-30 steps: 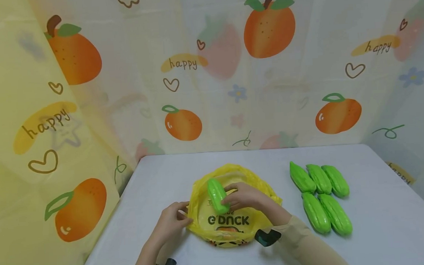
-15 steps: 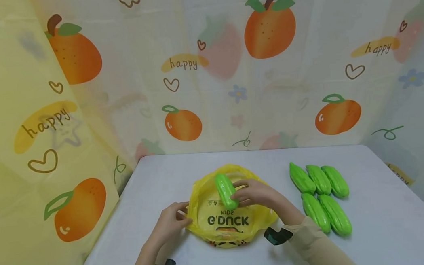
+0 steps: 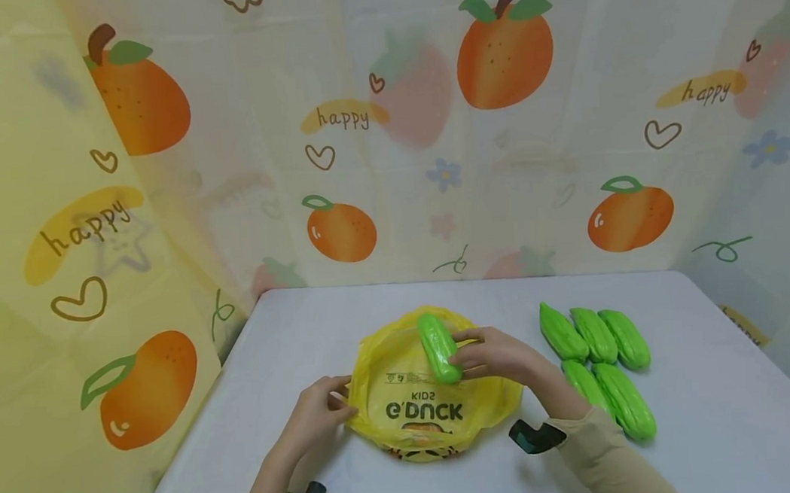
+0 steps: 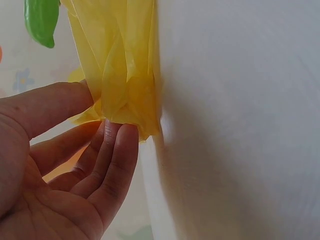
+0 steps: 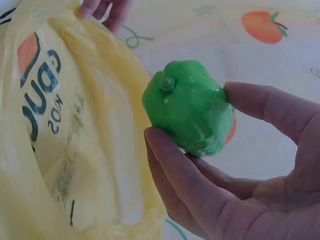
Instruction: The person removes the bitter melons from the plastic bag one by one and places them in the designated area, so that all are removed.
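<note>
A yellow plastic bag [image 3: 374,353] with printed lettering lies with its mouth spread wide in the middle of the table. My left hand [image 3: 320,408] pinches its left rim; in the left wrist view thumb and fingers [image 4: 117,170] meet at the gathered yellow film [image 4: 117,60]. Over the bag's far right part, my right hand [image 3: 500,357] holds a shiny green toy cucumber [image 3: 436,346], tilted. The right wrist view shows the cucumber's ribbed end with a small nub [image 5: 167,84], gripped between thumb and fingers, apart from the bag wall [image 5: 120,150].
To the right of the bag, several more green toy cucumbers [image 3: 593,332] lie in two rows on the white table [image 3: 710,408], partly behind my right forearm. A fruit-printed curtain [image 3: 406,200] stands along the table's back and sides.
My right hand has moved to the right and slightly away with the cucumber, uncovering more of the bag's print. My left hand has kept its place on the rim.
</note>
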